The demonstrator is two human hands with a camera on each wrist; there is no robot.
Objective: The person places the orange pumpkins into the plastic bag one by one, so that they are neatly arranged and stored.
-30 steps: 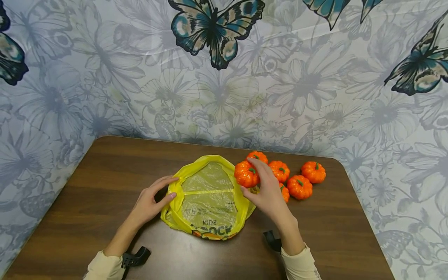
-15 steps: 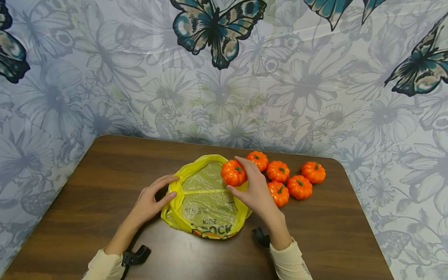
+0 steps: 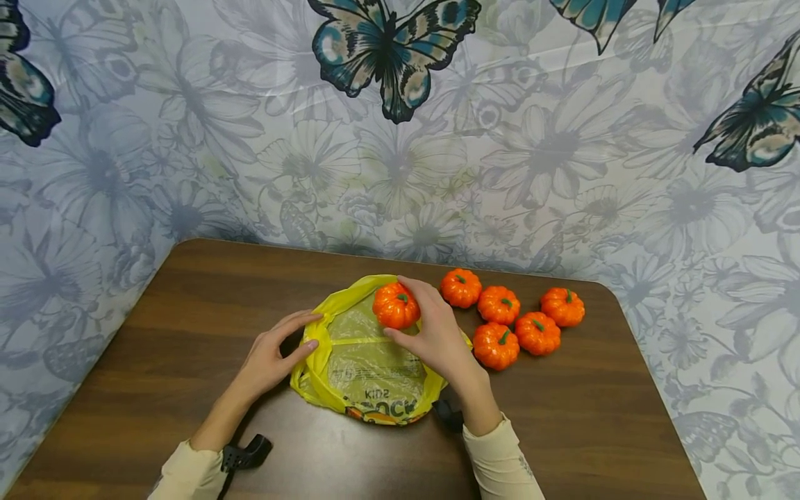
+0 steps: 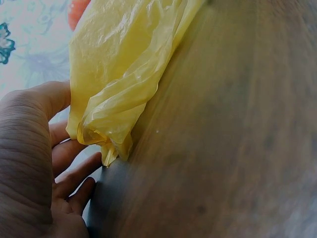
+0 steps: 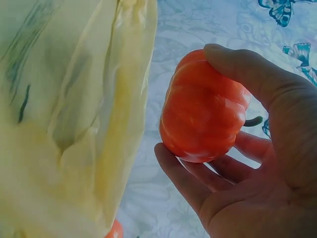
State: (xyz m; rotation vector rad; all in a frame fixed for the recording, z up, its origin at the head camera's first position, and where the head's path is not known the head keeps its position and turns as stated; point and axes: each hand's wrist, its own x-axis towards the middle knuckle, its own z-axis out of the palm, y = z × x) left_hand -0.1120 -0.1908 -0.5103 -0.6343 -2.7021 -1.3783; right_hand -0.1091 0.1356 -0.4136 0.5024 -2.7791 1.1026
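A yellow plastic bag [image 3: 375,375] with dark printing lies on the table, its mouth spread wide. My left hand [image 3: 270,357] holds the left side of its rim, thumb and forefinger apart; in the left wrist view, the tips of that hand [image 4: 54,158] go behind the yellow film. Above the bag's mouth, near its far right side, my right hand [image 3: 437,340] grips a small glossy orange pumpkin [image 3: 396,305] with a green stem. The right wrist view shows the pumpkin [image 5: 203,109] between thumb and fingers, apart from the bag's yellow wall [image 5: 99,124].
Several more orange pumpkins [image 3: 496,346] stand in a group on the brown wooden table [image 3: 594,417], right of the bag. A curtain [image 3: 400,173] with butterflies and flowers hangs behind the table's far edge. Black wrist devices [image 3: 246,453] are strapped on the arms.
My right hand has carried the pumpkin leftward from beside the other pumpkins to above the bag's mouth. My left hand has stayed on the rim.
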